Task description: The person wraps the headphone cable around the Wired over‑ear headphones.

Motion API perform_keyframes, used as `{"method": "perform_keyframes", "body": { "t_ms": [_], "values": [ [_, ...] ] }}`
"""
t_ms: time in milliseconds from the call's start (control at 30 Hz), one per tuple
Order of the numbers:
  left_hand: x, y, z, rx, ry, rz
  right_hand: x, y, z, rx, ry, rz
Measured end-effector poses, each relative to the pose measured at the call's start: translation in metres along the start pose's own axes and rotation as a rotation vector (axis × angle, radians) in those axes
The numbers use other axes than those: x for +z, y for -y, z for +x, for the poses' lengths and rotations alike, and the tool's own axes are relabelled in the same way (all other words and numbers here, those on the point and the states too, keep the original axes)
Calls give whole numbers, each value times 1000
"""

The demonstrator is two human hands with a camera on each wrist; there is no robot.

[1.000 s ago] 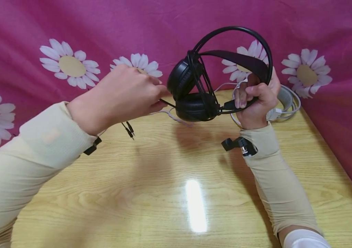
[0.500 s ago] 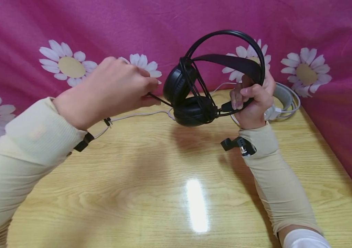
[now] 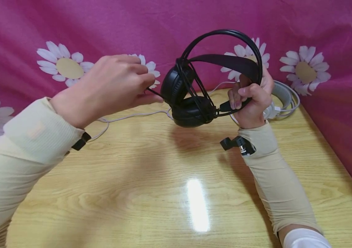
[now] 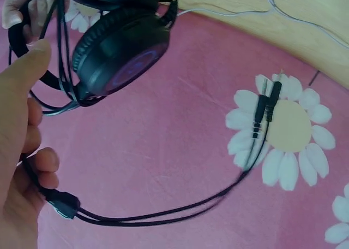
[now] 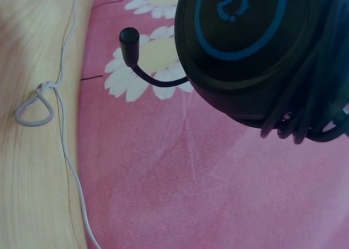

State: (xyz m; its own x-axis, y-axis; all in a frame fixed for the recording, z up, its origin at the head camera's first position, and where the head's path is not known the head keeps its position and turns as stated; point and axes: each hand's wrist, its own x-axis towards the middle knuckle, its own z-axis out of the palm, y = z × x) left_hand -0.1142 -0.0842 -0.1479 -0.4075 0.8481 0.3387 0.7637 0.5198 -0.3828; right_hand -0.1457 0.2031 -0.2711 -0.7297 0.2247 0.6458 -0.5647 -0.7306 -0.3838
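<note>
A black over-ear headset (image 3: 191, 113) is held up above the table, cable strands wrapped around its earcups. My right hand (image 3: 253, 98) grips the headband near the lower earcup. To the left of the earcups, my left hand (image 3: 110, 84) holds a length of the headset's black cable (image 4: 163, 216). In the left wrist view, this cable leaves the curled fingers at a small splitter (image 4: 62, 203) and ends in two hanging audio plugs (image 4: 260, 112). The right wrist view shows the microphone (image 5: 130, 47) on its bent boom; the right hand itself is out of that view.
A thin white cable (image 3: 138, 114) runs across the back of the wooden table (image 3: 126, 206). Behind my right hand lie coiled white cable (image 3: 295, 103) and a grey curved band (image 3: 282, 96). Pink flowered cloth (image 3: 176, 20) hangs along the back and right side.
My left hand has moved left, drawing out more black cable from the headset. The headset and right hand have shifted slightly left. The plugs have gone out of sight in the head view.
</note>
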Motion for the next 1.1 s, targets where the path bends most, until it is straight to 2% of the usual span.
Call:
{"method": "perform_keyframes", "body": {
  "t_ms": [200, 433, 600, 800, 933, 1033, 1100],
  "values": [
    [1, 2, 0, -28, -12, 5, 0, 1, 0, -7, 5, 7],
    [0, 4, -3, -100, -52, 45, 2, 3, 0, 0, 9, 20],
    [-3, 10, -5, -109, -45, 11, 1, 5, 0, 11, 37, 9],
    [-8, 21, -11, -117, -57, 22, -2, 5, 1, 29, 81, 33],
    [-12, 29, -12, -170, -26, 45, -3, 6, 1, 46, 87, 37],
    [-16, 34, -13, -247, 11, 77, -4, 6, 0, 65, 88, 46],
    [-19, 38, -14, -283, 6, 100, -4, 6, 0, 77, 87, 46]
  ]
}}
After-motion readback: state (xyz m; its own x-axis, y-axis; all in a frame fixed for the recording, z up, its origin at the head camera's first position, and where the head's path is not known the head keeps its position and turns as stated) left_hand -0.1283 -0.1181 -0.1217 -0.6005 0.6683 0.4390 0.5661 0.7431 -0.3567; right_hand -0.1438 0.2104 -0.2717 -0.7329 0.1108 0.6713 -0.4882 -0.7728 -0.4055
